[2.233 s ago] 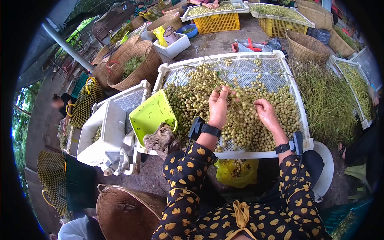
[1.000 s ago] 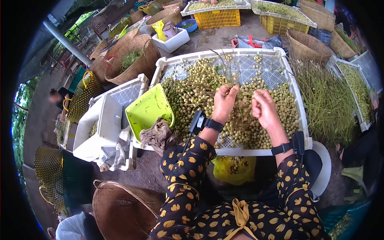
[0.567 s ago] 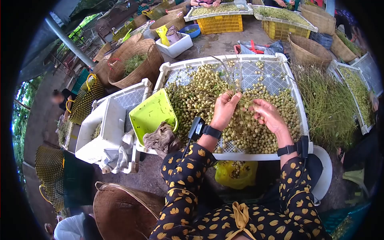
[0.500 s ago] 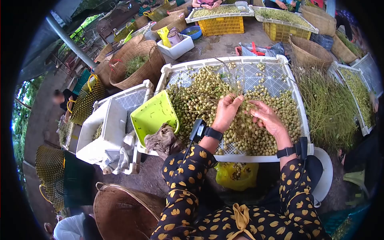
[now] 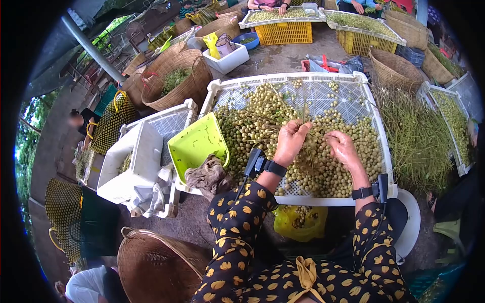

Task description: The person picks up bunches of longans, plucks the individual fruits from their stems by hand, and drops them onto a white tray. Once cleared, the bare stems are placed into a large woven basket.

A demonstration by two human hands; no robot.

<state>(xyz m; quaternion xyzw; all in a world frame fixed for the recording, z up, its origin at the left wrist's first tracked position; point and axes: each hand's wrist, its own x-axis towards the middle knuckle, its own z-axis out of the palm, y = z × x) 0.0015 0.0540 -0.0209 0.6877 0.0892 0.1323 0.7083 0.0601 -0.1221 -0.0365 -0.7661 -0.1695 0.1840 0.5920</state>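
Observation:
My left hand [image 5: 292, 141] is closed around a bunch of thin brown fruit stems [image 5: 303, 112] above the white mesh tray [image 5: 348, 103]. My right hand [image 5: 344, 149] is a little to the right, with fingers pinched near the stem ends; what it holds, if anything, is too small to make out. Small round yellow-green fruits [image 5: 348, 174] cover much of the tray under both hands. At the tray's left side leans a lime-green plastic scoop-like bin [image 5: 194, 144], with a crumpled brown cloth [image 5: 206, 175] at its lower edge.
Bare stems are heaped [image 5: 411, 141] right of the tray. A yellow bag [image 5: 300, 222] with fruits hangs below its front edge. To the left are a white foam box [image 5: 129, 166] and a wicker basket [image 5: 187, 91]; another basket [image 5: 151, 262] stands lower left. People work at trays behind.
My right hand has drawn slightly away from the bunch and its fingers have closed together. My left hand keeps its hold on the stems; fewer upright stems show above it.

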